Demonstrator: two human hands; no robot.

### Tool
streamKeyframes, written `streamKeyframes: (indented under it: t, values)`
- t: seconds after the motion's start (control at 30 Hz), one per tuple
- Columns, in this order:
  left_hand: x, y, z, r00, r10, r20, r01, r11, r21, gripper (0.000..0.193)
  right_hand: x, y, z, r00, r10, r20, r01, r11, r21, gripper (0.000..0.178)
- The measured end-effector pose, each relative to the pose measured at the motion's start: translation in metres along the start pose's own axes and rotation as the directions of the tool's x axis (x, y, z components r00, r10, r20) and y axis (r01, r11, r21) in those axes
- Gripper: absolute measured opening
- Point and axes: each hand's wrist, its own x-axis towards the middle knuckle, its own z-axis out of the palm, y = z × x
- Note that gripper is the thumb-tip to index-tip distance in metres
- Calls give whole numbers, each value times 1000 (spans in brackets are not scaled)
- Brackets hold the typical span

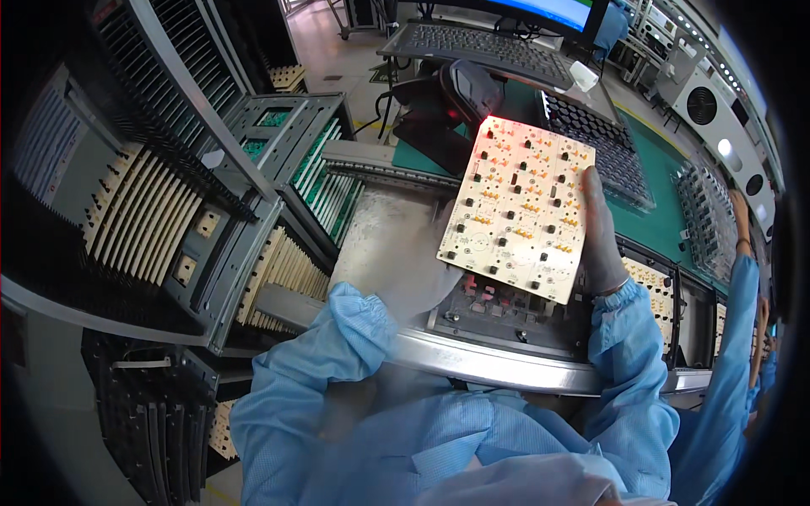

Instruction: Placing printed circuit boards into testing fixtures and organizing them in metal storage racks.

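Left hand [418, 274], gloved, blurred: at eight o'clock on the pale circuit board [519, 215]; grip cannot be determined. Right hand [602, 240], gloved: grasping board edge, three o'clock. Board: tilted above black fixture [506, 314]. Dark scanner [471, 88]: beyond, eleven o'clock. Keyboard [489, 52]: farther, twelve o'clock.

Circuit board [525, 207]: one flat, cream-white, roughly rectangular panel. Populated face exposed; small black components sit in repeated rows, with orange-yellow spots between them, too small to identify. Pose: held aslant, top edge sloping down to the right, face turned up. Position: nearer the wearer than the black scanner [469, 89] and to its right; upper-left corner just beside it, lit red.
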Motion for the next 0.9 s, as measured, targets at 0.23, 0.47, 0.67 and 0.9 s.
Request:
streamKeyframes:
  t: [0.23, 0.47, 0.67, 0.9]
  values:
    - [14, 1, -33, 970, -221, 101, 226, 667, -710, 53, -56, -35, 10, 778, 451, 437, -628, 566, 534, 60]
    - [-53, 21, -30, 779, 90, 621, 626, -44, -779, 50, -84, -20, 15, 645, 565, 514, -699, 708, 99, 72]
    - [-28, 77, -50, 793, 24, 608, 526, -531, -665, 66, -72, -13, -69, 908, 387, 160, -403, 911, 83, 70]
    - [-18, 92, -7, 821, -22, 571, 502, -449, -739, 54, -148, -37, -39, 905, -147, 400, 417, 496, -761, 58]
